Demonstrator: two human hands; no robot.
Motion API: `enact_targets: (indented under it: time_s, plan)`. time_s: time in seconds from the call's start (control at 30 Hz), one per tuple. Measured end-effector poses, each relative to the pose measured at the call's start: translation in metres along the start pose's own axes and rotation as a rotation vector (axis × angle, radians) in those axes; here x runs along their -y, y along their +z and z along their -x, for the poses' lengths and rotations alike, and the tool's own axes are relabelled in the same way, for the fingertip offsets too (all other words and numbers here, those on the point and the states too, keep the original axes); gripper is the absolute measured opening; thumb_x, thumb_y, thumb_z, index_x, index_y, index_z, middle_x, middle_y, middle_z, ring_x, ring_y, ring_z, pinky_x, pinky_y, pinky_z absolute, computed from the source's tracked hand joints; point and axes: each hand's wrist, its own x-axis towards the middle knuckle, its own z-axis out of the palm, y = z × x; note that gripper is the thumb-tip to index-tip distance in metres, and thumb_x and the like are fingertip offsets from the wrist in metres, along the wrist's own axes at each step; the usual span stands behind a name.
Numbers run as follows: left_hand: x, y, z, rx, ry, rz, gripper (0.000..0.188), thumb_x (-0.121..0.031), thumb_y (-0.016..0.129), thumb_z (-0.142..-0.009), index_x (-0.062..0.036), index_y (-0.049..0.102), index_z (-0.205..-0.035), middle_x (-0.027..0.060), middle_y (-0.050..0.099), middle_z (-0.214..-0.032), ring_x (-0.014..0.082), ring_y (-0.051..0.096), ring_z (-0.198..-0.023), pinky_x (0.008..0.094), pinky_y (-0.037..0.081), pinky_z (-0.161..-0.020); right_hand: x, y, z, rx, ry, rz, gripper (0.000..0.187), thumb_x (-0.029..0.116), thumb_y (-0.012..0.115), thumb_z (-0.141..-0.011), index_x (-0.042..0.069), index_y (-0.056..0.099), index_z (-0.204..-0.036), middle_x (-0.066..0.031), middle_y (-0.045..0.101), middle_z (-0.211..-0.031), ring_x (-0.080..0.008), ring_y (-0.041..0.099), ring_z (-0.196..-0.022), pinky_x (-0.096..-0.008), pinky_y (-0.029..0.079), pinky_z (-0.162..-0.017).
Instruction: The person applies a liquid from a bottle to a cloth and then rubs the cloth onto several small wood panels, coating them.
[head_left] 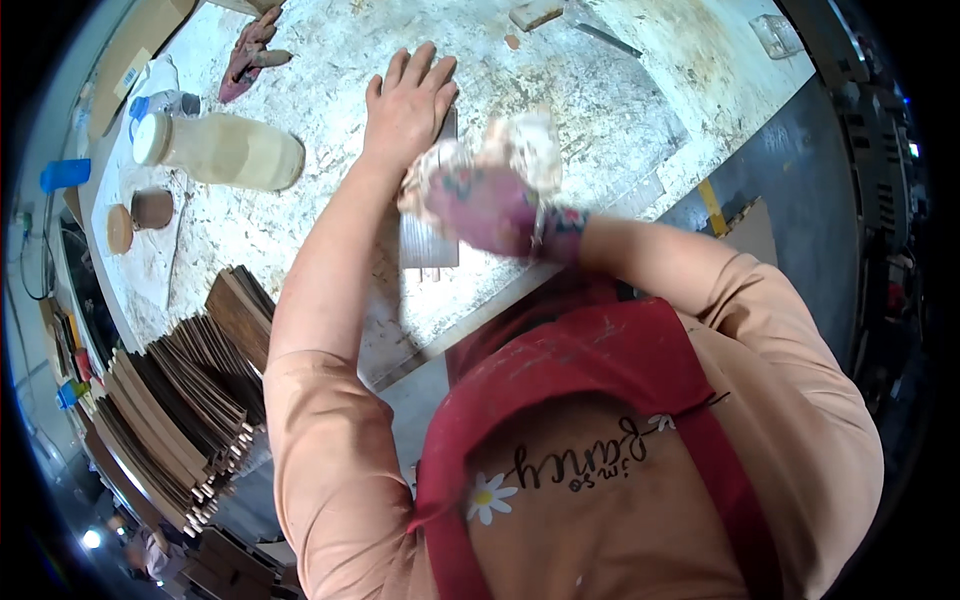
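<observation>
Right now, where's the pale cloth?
Head view, a bit above centre: the pale cloth is bunched in the gloved right hand, over the grey board, just right of the bare left hand.

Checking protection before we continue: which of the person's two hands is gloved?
The right hand: it wears a purple patterned glove and holds a pale cloth, whereas the left hand, fingers spread, is bare.

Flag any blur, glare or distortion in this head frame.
Head view: the gloved right hand and its cloth are smeared with blur; the bare left hand looks sharper; the worktable is brightly lit, washed out in patches; fisheye distortion curves edges near the dark rim.
</observation>
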Motion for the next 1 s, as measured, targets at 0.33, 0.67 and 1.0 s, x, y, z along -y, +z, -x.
enact_targets:
  time_s: [0.33, 0.67, 1.0]
  plan:
    - [-0.003, -0.009, -0.003, 0.028, -0.018, -0.012, 0.038, -0.035, 0.044, -0.099, -0.0221, 0.055, -0.134, 0.0072, 0.041, -0.149, 0.0332, 0.035, -0.138, 0.0560, 0.030, -0.107, 0.008, 0.027, 0.069, 0.246, -0.273, -0.330, 0.012, 0.015, 0.055, -0.085, 0.006, 0.061, -0.090, -0.0118, 0.060, -0.083, -0.0249, 0.063, -0.069, -0.0384, 0.051, -0.055]
    - [-0.007, -0.005, -0.002, -0.045, -0.014, 0.001, 0.037, -0.034, 0.047, -0.097, -0.0222, 0.056, -0.131, 0.0071, 0.047, -0.143, 0.0317, 0.038, -0.135, 0.0547, 0.031, -0.106, 0.007, 0.044, 0.026, -0.008, -0.157, -0.350, 0.017, 0.020, 0.055, -0.087, 0.007, 0.055, -0.099, -0.0097, 0.054, -0.082, -0.0221, 0.055, -0.070, -0.0330, 0.047, -0.058]
    - [0.000, -0.004, -0.002, -0.056, -0.017, 0.017, 0.036, -0.032, 0.049, -0.096, -0.0207, 0.058, -0.128, 0.0077, 0.049, -0.141, 0.0299, 0.042, -0.132, 0.0536, 0.033, -0.105, -0.006, -0.051, 0.020, 0.085, 0.076, -0.317, 0.018, 0.022, 0.065, -0.078, 0.011, 0.061, -0.093, -0.0092, 0.060, -0.092, -0.0270, 0.064, -0.081, -0.0400, 0.052, -0.064]
